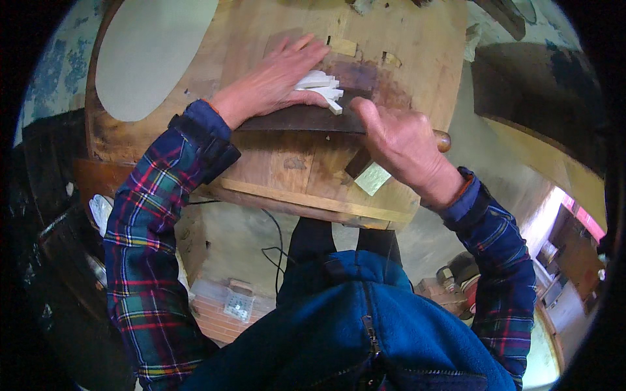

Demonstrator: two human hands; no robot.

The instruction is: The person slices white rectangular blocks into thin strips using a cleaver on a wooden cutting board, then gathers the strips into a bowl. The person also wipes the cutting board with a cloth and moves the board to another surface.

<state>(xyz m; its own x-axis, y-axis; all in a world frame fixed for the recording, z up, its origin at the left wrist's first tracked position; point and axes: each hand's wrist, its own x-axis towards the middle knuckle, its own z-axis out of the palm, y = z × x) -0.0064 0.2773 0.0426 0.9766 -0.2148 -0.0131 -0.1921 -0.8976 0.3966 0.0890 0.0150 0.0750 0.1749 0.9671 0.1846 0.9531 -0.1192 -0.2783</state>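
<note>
My left hand (279, 80) lies over a bundle of white flat strips (320, 87), its thumb along the near side and its fingers spread across the far side. The strips' ends fan out to the right over a dark surface. My right hand (398, 137) is closed around a wooden handle (442, 141), whose rounded end shows beyond the hand. A long dark blade (303, 119) runs leftward from this hand, just nearer to me than the strips. The strips' other ends are hidden under my left palm.
The worn wooden table (274, 161) has inset patches and a raised front strip (318, 200). A pale oval sheet (151, 54) covers its left part. A pale square piece (372, 179) lies by my right hand. Below are a black cable (281, 234) and a clear plastic container (239, 303).
</note>
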